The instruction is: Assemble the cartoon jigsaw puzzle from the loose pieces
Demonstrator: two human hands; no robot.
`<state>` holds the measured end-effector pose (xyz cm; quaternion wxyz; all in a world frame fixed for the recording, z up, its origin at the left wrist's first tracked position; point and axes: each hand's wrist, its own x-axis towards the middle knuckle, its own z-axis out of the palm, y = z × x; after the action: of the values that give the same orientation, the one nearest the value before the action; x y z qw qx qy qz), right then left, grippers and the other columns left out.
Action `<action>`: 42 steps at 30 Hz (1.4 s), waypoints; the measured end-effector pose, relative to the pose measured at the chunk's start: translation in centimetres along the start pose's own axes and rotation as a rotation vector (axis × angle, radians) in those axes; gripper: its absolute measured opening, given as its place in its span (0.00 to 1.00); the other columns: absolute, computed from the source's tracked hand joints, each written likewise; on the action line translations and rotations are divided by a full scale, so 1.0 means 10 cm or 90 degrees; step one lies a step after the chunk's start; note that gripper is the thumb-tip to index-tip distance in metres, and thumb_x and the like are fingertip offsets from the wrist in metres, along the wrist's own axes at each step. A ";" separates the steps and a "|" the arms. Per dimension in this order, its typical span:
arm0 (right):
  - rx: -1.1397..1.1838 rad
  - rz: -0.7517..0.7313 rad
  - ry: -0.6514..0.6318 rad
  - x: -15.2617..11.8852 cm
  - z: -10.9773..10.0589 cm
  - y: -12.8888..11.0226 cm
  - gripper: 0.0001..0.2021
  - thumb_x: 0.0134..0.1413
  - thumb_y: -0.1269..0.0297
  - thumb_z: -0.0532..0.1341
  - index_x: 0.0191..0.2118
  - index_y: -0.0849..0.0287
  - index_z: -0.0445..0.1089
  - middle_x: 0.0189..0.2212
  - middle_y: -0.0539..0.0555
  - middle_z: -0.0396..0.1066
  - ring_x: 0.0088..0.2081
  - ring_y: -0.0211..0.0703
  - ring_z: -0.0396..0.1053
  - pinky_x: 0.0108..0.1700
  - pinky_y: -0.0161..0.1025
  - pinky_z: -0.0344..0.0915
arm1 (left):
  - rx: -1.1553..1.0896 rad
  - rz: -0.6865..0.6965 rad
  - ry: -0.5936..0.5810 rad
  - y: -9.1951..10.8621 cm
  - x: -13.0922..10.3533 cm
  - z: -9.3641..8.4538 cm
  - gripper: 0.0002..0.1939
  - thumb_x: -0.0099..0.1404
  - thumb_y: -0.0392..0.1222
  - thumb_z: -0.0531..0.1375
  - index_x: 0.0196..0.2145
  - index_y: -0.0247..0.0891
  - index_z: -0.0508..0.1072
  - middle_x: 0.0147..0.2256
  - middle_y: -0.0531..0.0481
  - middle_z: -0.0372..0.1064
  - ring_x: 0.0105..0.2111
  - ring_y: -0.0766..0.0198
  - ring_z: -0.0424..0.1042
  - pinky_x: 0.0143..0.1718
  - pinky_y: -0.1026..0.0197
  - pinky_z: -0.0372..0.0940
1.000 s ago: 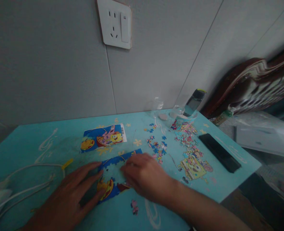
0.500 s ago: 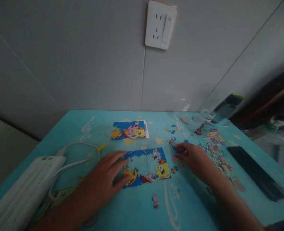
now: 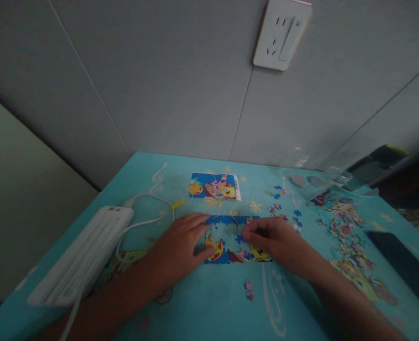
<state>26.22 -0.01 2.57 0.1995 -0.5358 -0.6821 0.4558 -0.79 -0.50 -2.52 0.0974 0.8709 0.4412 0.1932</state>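
A partly assembled jigsaw puzzle (image 3: 224, 256) with a cartoon picture lies on the table, its border joined around an open middle. My left hand (image 3: 182, 241) rests at its left edge, fingers spread and fingertips touching the border. My right hand (image 3: 271, 239) is over the puzzle's right side, thumb and forefinger pinched on a small blue puzzle piece (image 3: 239, 239) above the open middle. That hand hides part of the right border. Behind the puzzle lies a picture card (image 3: 214, 186) with a similar scene.
Loose pieces (image 3: 344, 229) are heaped at the right, beside a dark flat object (image 3: 401, 258). Two joined pink pieces (image 3: 248, 289) lie in front. A white power strip (image 3: 83, 255) with a cable stands left. Clear plastic containers (image 3: 337, 177) stand at the back right.
My right hand has moved left from the loose pieces to the puzzle, now with a blue piece in its fingers. My left hand stays at the puzzle's left edge. The view has shifted left.
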 end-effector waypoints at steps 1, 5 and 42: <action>-0.004 -0.005 -0.003 0.07 0.09 -0.05 0.12 0.59 0.56 0.61 0.33 0.58 0.78 0.25 0.49 0.73 0.25 0.35 0.64 0.27 0.33 0.60 | 0.003 0.004 0.002 0.00 0.00 0.00 0.23 0.65 0.52 0.63 0.54 0.39 0.72 0.59 0.43 0.67 0.59 0.51 0.65 0.61 0.45 0.62; -0.045 -0.037 -0.012 0.34 0.30 -0.17 0.12 0.58 0.59 0.61 0.33 0.59 0.79 0.25 0.50 0.73 0.24 0.35 0.62 0.28 0.33 0.60 | 0.012 0.009 0.003 0.02 -0.01 -0.02 0.22 0.66 0.50 0.62 0.55 0.39 0.72 0.59 0.43 0.67 0.59 0.51 0.65 0.60 0.44 0.61; -0.252 -0.261 0.052 0.42 0.33 -0.15 0.11 0.67 0.69 0.55 0.43 0.57 0.76 0.38 0.54 0.76 0.39 0.41 0.73 0.44 0.38 0.67 | 0.025 0.018 0.008 0.07 -0.03 -0.01 0.22 0.68 0.50 0.61 0.56 0.35 0.71 0.59 0.40 0.66 0.58 0.49 0.64 0.61 0.44 0.60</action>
<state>21.49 2.48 1.23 0.2061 -0.4331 -0.8435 0.2420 -0.41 -1.15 -2.28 0.0750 0.8775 0.4335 0.1910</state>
